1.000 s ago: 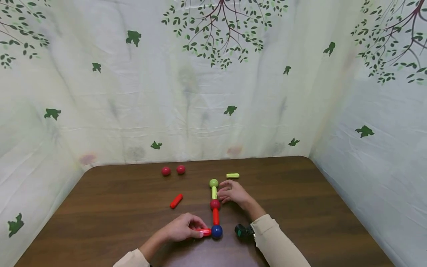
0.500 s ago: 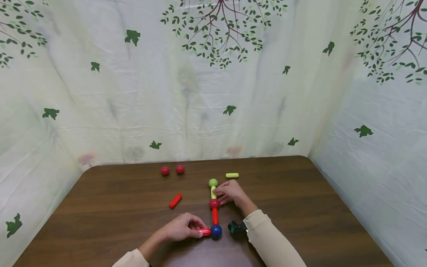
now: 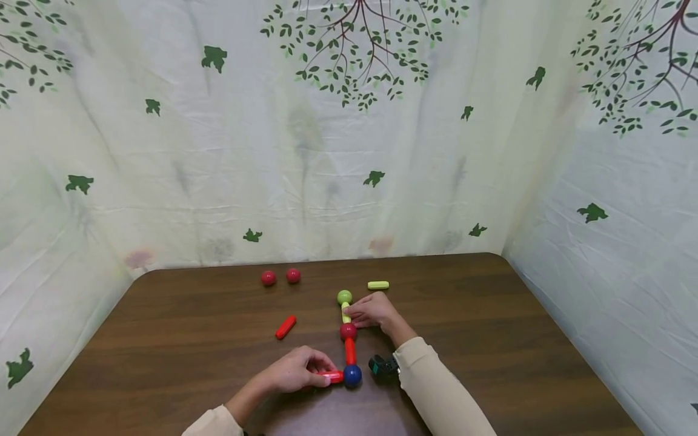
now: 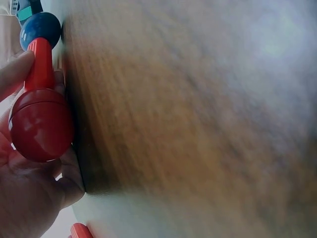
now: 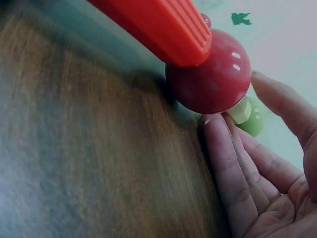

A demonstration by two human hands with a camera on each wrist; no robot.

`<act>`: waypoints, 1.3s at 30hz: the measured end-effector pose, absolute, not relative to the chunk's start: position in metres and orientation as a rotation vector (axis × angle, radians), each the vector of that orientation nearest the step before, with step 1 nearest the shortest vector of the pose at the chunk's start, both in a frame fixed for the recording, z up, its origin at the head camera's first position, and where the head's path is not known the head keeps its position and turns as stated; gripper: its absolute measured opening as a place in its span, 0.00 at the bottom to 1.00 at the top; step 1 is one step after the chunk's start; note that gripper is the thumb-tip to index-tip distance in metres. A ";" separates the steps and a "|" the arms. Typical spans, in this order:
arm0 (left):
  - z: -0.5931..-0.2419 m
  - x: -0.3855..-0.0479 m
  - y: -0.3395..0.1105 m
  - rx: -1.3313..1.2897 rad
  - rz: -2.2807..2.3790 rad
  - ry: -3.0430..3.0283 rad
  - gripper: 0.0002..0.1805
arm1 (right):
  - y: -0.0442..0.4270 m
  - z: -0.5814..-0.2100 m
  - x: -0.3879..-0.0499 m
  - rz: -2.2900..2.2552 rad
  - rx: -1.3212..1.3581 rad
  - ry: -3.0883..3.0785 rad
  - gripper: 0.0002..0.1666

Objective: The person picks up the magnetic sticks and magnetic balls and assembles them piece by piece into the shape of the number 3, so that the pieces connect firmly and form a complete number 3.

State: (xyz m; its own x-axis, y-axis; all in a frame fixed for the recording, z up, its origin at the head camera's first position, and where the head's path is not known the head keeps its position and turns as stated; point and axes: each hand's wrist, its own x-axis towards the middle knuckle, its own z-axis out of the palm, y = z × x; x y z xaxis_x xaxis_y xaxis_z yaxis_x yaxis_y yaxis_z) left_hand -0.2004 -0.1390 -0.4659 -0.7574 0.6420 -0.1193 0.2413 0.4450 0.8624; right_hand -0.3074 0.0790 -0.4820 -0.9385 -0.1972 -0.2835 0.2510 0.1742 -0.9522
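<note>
A chain of balls and sticks lies on the table: green ball [image 3: 344, 297], yellow-green stick [image 3: 346, 316], red ball [image 3: 348, 331] [image 5: 213, 74], red stick [image 3: 350, 351] [image 5: 163, 29] and blue ball [image 3: 352, 376] [image 4: 41, 30]. From the blue ball another red stick [image 3: 334, 376] [image 4: 41, 64] points left, gripped by the left hand [image 3: 297, 370]; in the left wrist view a red ball [image 4: 42, 125] sits at its other end, under the palm. The right hand [image 3: 376, 312] pinches the yellow-green stick, thumb and fingers on either side, partly hiding it.
Two red balls [image 3: 268, 278] [image 3: 293, 275] lie near the table's far edge. A loose red stick [image 3: 286, 327] is left of the chain, and a loose yellow-green stick [image 3: 378, 285] beyond the right hand. Patterned cloth [image 3: 327, 181] hangs behind the table.
The right hand has moved left from beside the chain and taken hold of the yellow-green stick. The chain's far end has shifted slightly left. The left hand keeps its hold.
</note>
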 end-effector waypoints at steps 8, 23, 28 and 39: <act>-0.465 -0.200 -0.139 0.743 1.271 2.266 0.06 | 0.073 -0.478 -0.307 -1.765 0.055 2.207 0.13; -0.466 -0.198 -0.139 0.735 1.266 2.260 0.05 | 0.077 -0.485 -0.309 -1.772 0.030 2.174 0.10; -0.466 -0.197 -0.140 0.726 1.264 2.269 0.05 | 0.078 -0.482 -0.307 -1.802 -0.009 2.118 0.11; -0.465 -0.197 -0.145 0.719 1.288 2.353 0.07 | 0.079 -0.486 -0.310 -1.815 -0.003 2.127 0.11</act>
State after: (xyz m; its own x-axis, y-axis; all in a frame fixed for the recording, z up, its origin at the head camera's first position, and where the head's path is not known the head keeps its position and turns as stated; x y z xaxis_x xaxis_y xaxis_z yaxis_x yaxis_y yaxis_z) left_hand -0.1968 -0.1450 -0.4654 -0.8047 0.5895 -0.0701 0.2589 0.4547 0.8522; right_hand -0.3099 0.0794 -0.4864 -0.9411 -0.2209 -0.2559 0.2180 0.1821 -0.9588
